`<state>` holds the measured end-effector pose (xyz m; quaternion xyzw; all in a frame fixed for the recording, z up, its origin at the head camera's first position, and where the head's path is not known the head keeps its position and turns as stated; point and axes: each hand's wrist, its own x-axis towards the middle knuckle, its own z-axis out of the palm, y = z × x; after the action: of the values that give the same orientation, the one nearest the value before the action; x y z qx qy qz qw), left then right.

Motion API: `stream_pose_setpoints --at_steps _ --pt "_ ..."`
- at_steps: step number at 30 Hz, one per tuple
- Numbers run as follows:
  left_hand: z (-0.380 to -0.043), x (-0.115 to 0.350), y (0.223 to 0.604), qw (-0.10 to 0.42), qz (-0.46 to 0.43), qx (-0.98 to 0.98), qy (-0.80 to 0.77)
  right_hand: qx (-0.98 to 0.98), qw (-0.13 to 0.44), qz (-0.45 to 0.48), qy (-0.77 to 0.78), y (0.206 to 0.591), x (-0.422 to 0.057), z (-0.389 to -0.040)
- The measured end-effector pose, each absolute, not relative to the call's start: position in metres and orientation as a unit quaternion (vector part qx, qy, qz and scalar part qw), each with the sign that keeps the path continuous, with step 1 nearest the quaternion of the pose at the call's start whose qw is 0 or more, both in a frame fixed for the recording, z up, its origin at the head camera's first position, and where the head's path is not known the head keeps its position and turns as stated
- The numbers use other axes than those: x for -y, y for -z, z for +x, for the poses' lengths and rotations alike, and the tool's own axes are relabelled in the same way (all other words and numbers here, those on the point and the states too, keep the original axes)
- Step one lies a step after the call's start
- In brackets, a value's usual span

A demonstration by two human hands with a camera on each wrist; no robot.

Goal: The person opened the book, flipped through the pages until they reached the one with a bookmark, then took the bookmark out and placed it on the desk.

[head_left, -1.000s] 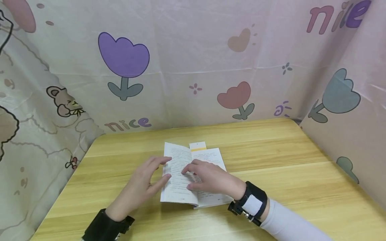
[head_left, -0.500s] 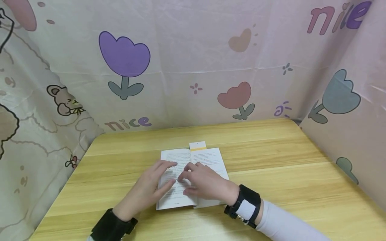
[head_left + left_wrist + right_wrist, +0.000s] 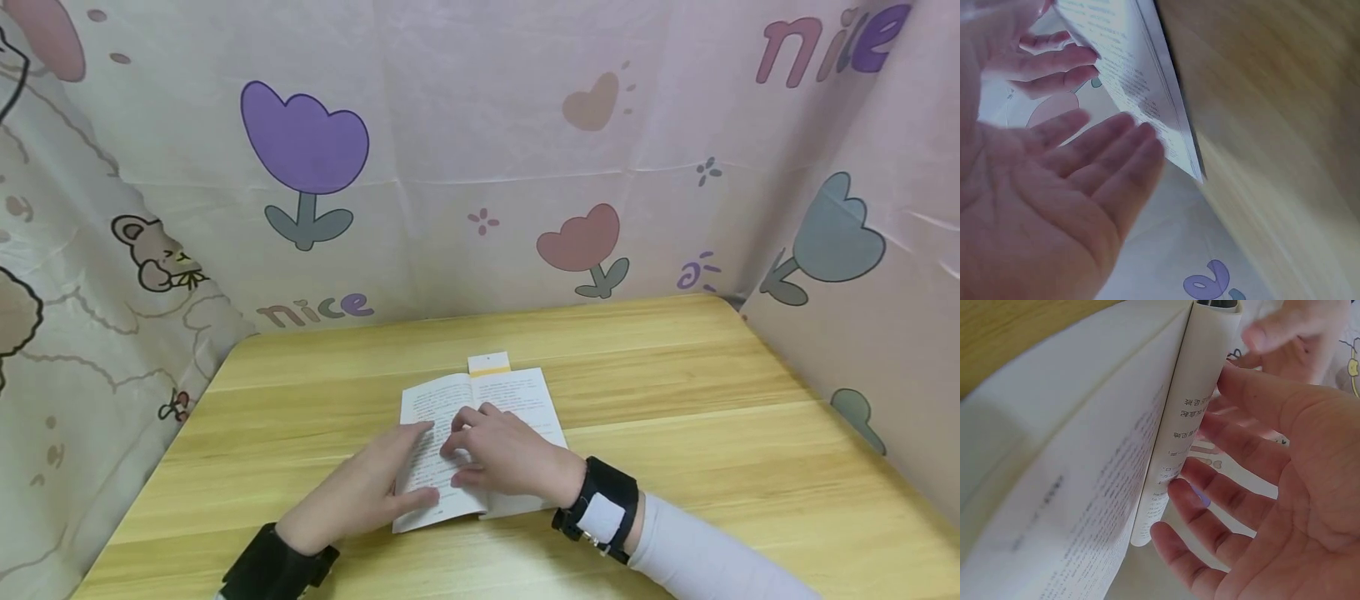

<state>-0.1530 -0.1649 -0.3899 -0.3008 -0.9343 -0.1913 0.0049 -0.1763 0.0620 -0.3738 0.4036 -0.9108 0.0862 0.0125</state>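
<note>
An open book (image 3: 435,402) with printed pages lies on the wooden table, and a white card (image 3: 489,361) with a yellow band sticks out past its top edge. My right hand (image 3: 517,454) is over the middle of the book, fingers slightly bent, fingertips on the left page near the fold. In the right wrist view those fingertips meet the curved page (image 3: 1175,419) beside the spine. At the book's left side is my left hand (image 3: 367,487), thumb apart from the fingers, overlapping the page's outer edge. The left wrist view has its fingers (image 3: 1125,165) extended alongside the pages (image 3: 1129,69).
The wooden table (image 3: 675,375) reaches back to a printed cloth (image 3: 450,125) with flowers and lettering, which also hangs at both sides. Each wrist wears a black strap (image 3: 611,500) with a camera.
The raised left page has come down onto the left side of the book. My left hand has lowered along the outer edge; my right hand has shifted slightly left and down.
</note>
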Motion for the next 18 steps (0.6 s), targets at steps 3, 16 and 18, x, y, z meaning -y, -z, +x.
stream_pose_setpoints --at_steps 3,16,18 --pt "-0.152 0.167 0.392 -0.035 -0.302 0.935 0.183 0.912 0.01 0.401 -0.087 0.374 -0.061 -0.176" --pt "-0.147 0.167 0.391 -0.07 -0.321 0.933 0.148 0.924 0.018 0.366 -0.106 0.375 -0.085 -0.184" --pt "-0.147 0.167 0.392 -0.069 -0.317 0.935 0.145 0.93 0.023 0.356 -0.091 0.375 -0.091 -0.186"
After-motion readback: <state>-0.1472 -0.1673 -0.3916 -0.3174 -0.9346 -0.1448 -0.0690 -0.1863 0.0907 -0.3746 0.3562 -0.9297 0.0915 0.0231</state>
